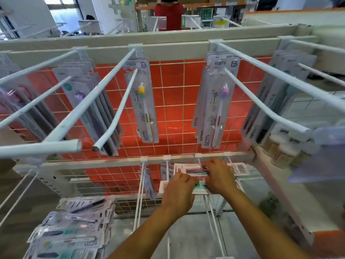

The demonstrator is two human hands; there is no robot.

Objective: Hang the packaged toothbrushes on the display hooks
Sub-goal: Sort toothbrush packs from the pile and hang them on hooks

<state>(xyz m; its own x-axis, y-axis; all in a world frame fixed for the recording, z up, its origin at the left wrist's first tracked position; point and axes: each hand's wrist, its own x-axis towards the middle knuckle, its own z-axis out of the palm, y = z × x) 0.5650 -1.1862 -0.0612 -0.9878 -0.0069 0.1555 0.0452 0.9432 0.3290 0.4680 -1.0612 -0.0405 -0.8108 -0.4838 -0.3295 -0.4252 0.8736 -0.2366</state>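
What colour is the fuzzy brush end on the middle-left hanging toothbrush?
Yellow fading to green, on the white-handled packaged toothbrush; the head view shows it best.

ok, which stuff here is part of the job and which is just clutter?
Job: left hand, right hand, held toothbrush packs, lower display hooks, loose pack pile.
Not job: bottles, person in red top.

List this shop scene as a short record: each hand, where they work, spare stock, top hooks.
Left hand: grips two packs
Right hand: grips the same two packs
Place: just under the lower rail
Spare stock: pile of packs, lower left
Top hooks: hanging packs in front of a red grid
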